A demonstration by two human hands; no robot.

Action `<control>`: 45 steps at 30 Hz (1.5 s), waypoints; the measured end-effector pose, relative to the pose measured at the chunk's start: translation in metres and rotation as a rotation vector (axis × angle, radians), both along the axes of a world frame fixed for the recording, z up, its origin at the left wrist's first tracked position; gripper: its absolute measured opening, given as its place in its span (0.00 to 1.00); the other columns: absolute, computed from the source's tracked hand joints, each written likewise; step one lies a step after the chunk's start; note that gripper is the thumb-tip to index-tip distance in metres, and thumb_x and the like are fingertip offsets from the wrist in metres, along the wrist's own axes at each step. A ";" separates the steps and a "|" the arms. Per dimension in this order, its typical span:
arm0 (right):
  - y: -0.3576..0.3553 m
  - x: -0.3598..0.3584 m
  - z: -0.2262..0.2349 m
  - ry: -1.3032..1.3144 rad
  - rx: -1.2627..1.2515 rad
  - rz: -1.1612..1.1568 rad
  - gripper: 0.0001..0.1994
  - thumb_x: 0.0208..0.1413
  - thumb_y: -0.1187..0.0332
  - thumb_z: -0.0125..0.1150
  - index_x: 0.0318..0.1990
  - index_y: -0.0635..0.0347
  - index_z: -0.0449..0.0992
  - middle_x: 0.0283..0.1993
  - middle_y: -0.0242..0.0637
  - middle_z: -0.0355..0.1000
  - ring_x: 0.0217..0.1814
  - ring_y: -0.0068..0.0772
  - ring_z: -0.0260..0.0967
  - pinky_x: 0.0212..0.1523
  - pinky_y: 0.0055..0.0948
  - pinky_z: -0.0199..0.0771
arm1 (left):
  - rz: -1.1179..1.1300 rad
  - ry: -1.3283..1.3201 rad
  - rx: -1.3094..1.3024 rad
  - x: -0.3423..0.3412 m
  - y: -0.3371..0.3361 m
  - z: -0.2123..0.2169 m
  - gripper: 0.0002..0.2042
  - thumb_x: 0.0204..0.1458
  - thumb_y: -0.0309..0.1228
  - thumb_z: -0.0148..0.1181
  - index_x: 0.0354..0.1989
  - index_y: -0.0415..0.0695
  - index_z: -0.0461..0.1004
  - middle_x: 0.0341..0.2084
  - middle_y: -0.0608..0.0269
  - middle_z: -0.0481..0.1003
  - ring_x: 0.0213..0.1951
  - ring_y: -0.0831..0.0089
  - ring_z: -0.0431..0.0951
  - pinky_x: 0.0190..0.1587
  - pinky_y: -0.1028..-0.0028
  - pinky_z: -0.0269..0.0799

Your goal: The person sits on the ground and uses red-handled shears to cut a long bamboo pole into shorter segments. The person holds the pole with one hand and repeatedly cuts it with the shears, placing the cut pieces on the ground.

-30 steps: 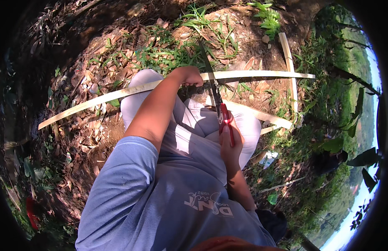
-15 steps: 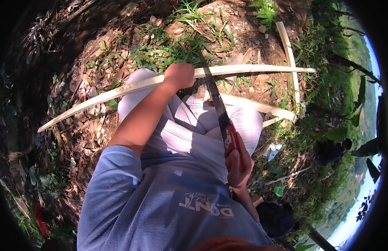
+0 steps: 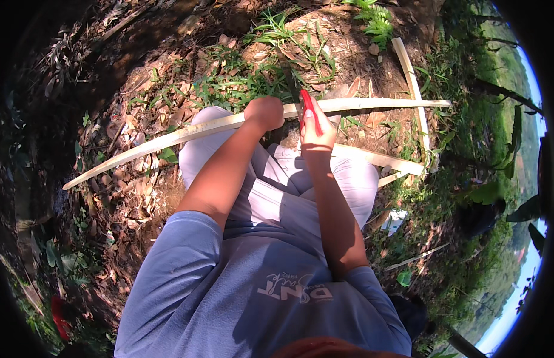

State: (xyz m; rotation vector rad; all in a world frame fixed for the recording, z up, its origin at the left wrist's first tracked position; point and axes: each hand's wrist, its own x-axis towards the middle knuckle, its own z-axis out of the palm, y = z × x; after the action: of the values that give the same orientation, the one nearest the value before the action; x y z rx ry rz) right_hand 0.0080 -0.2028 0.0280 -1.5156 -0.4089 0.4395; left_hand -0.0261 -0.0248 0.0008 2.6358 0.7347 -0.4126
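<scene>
A long pale wooden strip (image 3: 151,142) lies across my lap from left to right, resting over my left knee. My left hand (image 3: 264,113) is closed around it near its middle. Just to the right, my right hand (image 3: 318,130) grips the red handle of a hand saw (image 3: 305,101). The saw's dark blade points away from me across the strip, and its far part blends into the shaded ground and grass. The saw's handle end is now beside the strip, close to my left hand.
Another pale strip (image 3: 410,77) stands crosswise under the long one's right end. A shorter wooden piece (image 3: 384,160) lies by my right knee. Dry leaves (image 3: 151,197) and grass cover the ground. A dark object (image 3: 480,216) sits at the right, and a red thing (image 3: 60,319) lies lower left.
My right hand has pushed the saw forward, away from my body, so its handle has come up to the strip. My left hand keeps its hold on the strip.
</scene>
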 end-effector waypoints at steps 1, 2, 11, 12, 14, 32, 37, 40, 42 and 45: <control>-0.003 0.002 -0.008 0.020 0.002 -0.017 0.22 0.75 0.65 0.58 0.73 0.61 0.75 0.31 0.24 0.72 0.28 0.11 0.61 0.29 0.19 0.64 | -0.006 0.001 -0.011 0.001 0.002 0.000 0.16 0.53 0.35 0.61 0.45 0.42 0.88 0.47 0.47 0.86 0.50 0.48 0.88 0.52 0.52 0.85; -0.006 0.004 -0.012 0.039 0.004 -0.036 0.22 0.75 0.65 0.58 0.72 0.61 0.75 0.31 0.24 0.72 0.27 0.11 0.61 0.29 0.19 0.64 | -0.006 0.004 -0.023 0.003 0.003 -0.001 0.17 0.52 0.35 0.61 0.46 0.42 0.88 0.47 0.47 0.86 0.50 0.47 0.88 0.52 0.52 0.85; -0.174 -0.116 0.096 -0.024 -0.242 0.017 0.23 0.77 0.69 0.52 0.74 0.70 0.70 0.27 0.26 0.70 0.24 0.10 0.57 0.26 0.15 0.56 | 0.004 0.040 -0.109 0.006 0.011 0.000 0.18 0.50 0.34 0.61 0.46 0.39 0.88 0.47 0.43 0.86 0.50 0.44 0.87 0.52 0.50 0.85; -0.183 -0.121 0.113 -0.055 -0.313 0.015 0.23 0.76 0.69 0.52 0.73 0.70 0.70 0.28 0.26 0.69 0.25 0.10 0.58 0.27 0.16 0.56 | 0.011 0.036 -0.111 0.006 0.010 0.004 0.18 0.50 0.34 0.61 0.46 0.39 0.87 0.46 0.43 0.86 0.50 0.44 0.87 0.51 0.49 0.85; -0.183 -0.120 0.124 -0.092 -0.353 -0.024 0.23 0.76 0.68 0.52 0.72 0.70 0.73 0.24 0.24 0.68 0.23 0.10 0.56 0.25 0.15 0.54 | 0.011 0.010 -0.082 0.005 0.009 -0.003 0.18 0.50 0.33 0.61 0.46 0.38 0.87 0.46 0.43 0.86 0.49 0.43 0.88 0.49 0.47 0.85; -0.069 -0.032 0.004 -0.044 -0.222 0.073 0.21 0.76 0.66 0.57 0.71 0.66 0.75 0.31 0.26 0.73 0.25 0.11 0.60 0.27 0.16 0.63 | 0.011 0.015 -0.047 0.003 0.011 -0.004 0.17 0.51 0.35 0.62 0.46 0.41 0.88 0.46 0.46 0.87 0.49 0.46 0.88 0.51 0.50 0.85; -0.171 -0.116 0.103 -0.102 -0.322 0.022 0.24 0.76 0.67 0.53 0.73 0.69 0.71 0.25 0.27 0.71 0.25 0.12 0.59 0.28 0.17 0.60 | 0.015 0.021 -0.066 0.006 0.006 -0.004 0.17 0.50 0.34 0.62 0.44 0.41 0.88 0.44 0.46 0.87 0.47 0.45 0.88 0.49 0.49 0.86; -0.188 -0.119 0.120 -0.153 -0.388 0.061 0.25 0.76 0.66 0.52 0.74 0.69 0.70 0.26 0.27 0.71 0.25 0.12 0.59 0.29 0.17 0.59 | 0.048 0.005 -0.072 0.006 0.007 -0.006 0.16 0.49 0.33 0.62 0.43 0.40 0.88 0.44 0.46 0.87 0.47 0.44 0.88 0.48 0.48 0.86; -0.184 -0.116 0.112 -0.142 -0.312 0.076 0.24 0.75 0.66 0.54 0.73 0.70 0.71 0.26 0.26 0.71 0.25 0.12 0.59 0.28 0.17 0.59 | 0.036 0.031 -0.093 0.004 0.005 -0.003 0.16 0.49 0.34 0.62 0.43 0.40 0.88 0.45 0.46 0.87 0.47 0.44 0.88 0.48 0.48 0.86; -0.135 -0.083 0.060 -0.087 -0.211 0.033 0.23 0.75 0.67 0.56 0.72 0.70 0.72 0.27 0.25 0.71 0.25 0.11 0.60 0.27 0.18 0.59 | 0.051 0.025 -0.106 0.005 0.008 -0.007 0.17 0.49 0.34 0.62 0.43 0.39 0.88 0.45 0.46 0.87 0.48 0.44 0.88 0.48 0.48 0.86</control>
State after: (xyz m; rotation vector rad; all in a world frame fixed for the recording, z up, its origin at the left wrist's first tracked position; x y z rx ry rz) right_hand -0.0746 -0.3380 0.0883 -1.7388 -0.4681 0.4546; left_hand -0.0211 -0.0166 -0.0063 2.5119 0.7641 -0.4576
